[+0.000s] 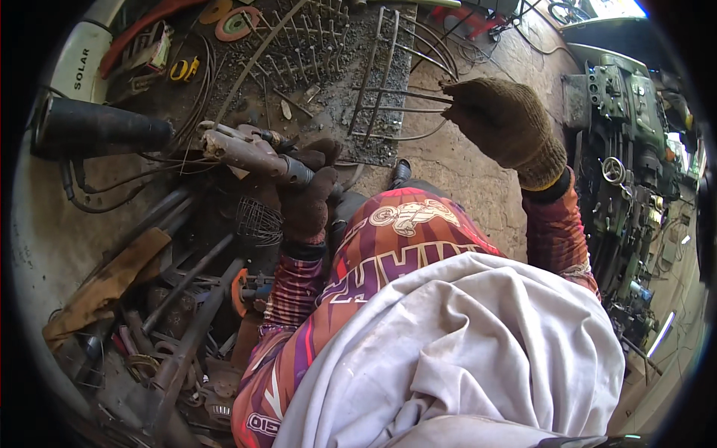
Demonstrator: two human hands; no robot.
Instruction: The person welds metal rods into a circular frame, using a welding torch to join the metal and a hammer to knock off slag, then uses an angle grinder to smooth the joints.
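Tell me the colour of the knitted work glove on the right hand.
The glove is brown; head view.

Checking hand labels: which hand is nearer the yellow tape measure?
Left. The left hand is below and right of the tape measure in the picture, apart from it; the right hand is much farther right, at the metal rod frame.

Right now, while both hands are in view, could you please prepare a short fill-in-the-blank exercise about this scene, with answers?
1. The gloves on the left hand and right hand are ____.
2. The welding holder is held in the ____ hand.
3. The bars of the wire frame run toward the ____ hand.
4. The tape measure is yellow and ____.

Missing words: brown; left; right; black.
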